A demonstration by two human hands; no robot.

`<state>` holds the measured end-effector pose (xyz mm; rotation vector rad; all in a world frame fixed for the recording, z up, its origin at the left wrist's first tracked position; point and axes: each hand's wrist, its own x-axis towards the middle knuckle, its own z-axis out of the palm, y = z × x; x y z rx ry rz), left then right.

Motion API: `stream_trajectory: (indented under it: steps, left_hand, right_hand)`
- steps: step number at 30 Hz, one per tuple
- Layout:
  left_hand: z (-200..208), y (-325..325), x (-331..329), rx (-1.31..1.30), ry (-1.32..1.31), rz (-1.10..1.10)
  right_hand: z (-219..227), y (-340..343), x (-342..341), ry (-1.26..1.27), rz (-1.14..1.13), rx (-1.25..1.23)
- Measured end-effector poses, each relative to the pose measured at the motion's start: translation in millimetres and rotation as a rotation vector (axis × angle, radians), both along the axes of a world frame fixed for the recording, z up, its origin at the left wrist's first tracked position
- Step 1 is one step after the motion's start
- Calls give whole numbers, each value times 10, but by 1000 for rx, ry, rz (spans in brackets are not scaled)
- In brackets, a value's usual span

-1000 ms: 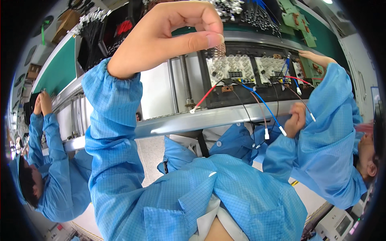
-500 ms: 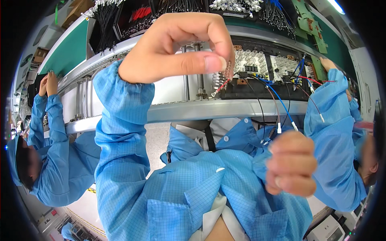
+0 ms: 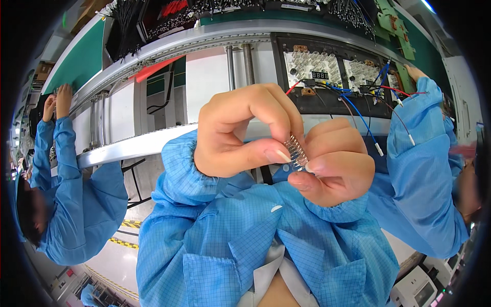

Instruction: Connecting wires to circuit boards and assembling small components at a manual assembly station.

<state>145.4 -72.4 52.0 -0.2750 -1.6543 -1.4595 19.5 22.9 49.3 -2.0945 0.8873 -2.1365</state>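
Note:
Both hands meet in front of my chest around a small silvery part with a row of thin metal ribs or pins (image 3: 296, 152); its exact kind is hard to make out. My left hand (image 3: 243, 130) pinches its upper left side between thumb and bent forefinger. At its lower right end, the thumb and curled fingers of my right hand (image 3: 337, 161) close on it. The fingers hide part of it. Beyond the hands lies a black fixture (image 3: 279, 56) bearing circuit boards (image 3: 316, 69) with clear LEDs and a small digit display.
Red, blue and black wires (image 3: 365, 130) hang from the boards over the metal rail (image 3: 138, 146). Bundled black cables (image 3: 125, 25) fill bins at the back. Co-workers in blue stand on both sides; one's hands (image 3: 60, 102) are at the left, another's sleeve (image 3: 417, 123) at the right.
My left hand has come down and nearer with the small part. My right hand has moved up and left to meet it, and its fingers now close on the part.

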Motion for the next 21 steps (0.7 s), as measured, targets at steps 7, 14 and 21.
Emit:
stream_trajectory:
  steps: [7, 14, 21]
  left_hand:
    - [-161, -14, -43, 69, 49, -102]
    - [-150, -24, -12, 31, -3, -66]
    - [-137, -13, 9, -116, -24, -3]
  right_hand:
    - [-34, -3, -33, 16, -27, 17]
    - [-66, -18, -70, 32, -15, 55]
    - [-84, -39, -64, 10, 24, 87]
